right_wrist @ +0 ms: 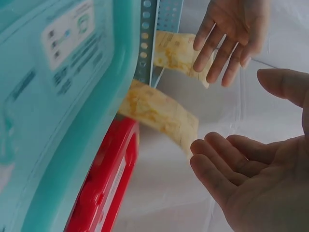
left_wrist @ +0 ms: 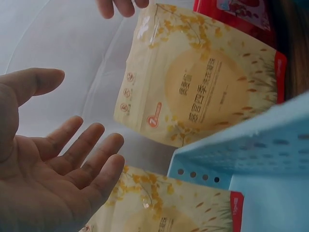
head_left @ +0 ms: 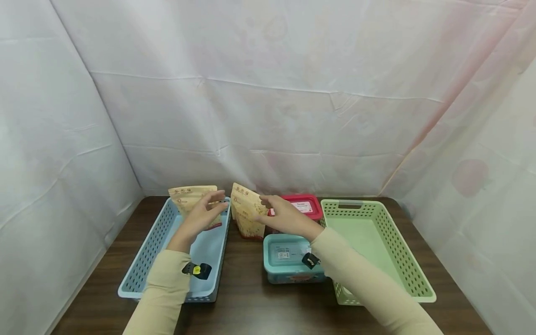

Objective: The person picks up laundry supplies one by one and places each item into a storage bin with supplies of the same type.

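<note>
A cream pouch with floral print stands in the blue basket. My left hand is over it, fingers spread and slightly bent, holding nothing. Between that basket and a red-lidded box stands a second cream pouch, upright and leaning a little. My right hand is beside this pouch's right side, thumb apart from the loosely bent fingers. In the right wrist view its fingertips come close to the pouch's top edge; whether they touch it I cannot tell.
A teal-lidded box sits in front of the red one, under my right wrist. To the right is a green basket, partly behind my right forearm. Dark wooden table shows between the baskets. White sheeting hangs behind and at both sides.
</note>
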### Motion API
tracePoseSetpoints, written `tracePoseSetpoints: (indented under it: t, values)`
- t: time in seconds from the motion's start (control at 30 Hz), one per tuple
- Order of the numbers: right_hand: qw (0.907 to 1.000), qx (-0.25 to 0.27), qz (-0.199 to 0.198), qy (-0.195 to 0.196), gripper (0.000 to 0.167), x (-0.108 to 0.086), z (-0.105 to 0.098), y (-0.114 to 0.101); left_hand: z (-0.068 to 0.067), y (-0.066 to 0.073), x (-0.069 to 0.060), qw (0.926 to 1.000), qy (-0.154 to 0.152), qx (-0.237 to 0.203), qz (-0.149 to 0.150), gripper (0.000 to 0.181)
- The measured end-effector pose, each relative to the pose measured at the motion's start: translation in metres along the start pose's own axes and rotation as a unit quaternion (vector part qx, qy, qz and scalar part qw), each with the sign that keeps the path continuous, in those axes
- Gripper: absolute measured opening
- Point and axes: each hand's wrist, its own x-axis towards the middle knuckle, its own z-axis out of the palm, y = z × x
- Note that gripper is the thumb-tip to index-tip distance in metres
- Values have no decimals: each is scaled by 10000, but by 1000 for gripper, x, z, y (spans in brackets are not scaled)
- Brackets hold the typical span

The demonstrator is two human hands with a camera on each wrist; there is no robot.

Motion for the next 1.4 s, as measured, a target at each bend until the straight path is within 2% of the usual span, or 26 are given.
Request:
tracePoseSetpoints:
  t: [0.33,0.57,0.73,0.97,1.2,1.4]
  values:
    - [9993,-326,-41,180,67,-4,-10,12,11,3,8,10000,49,-74,4,61]
    - [9993,-279,218,126,64,-3,-12,19,19,3,13,9999,104,-50,-84,60]
    - [9980,-432,448,55,57,-1,-12,21,25,3,17,9999,-22,26,-149,61]
    - [9947,-796,600,-238,46,5,-10,24,37,0,21,9997,-120,39,-188,71]
    - [9943,-896,521,-259,36,12,-8,28,44,-1,24,9995,-173,180,-209,78]
    - [9923,-1097,471,-342,25,19,-9,28,48,-1,30,9991,-7,335,-261,84]
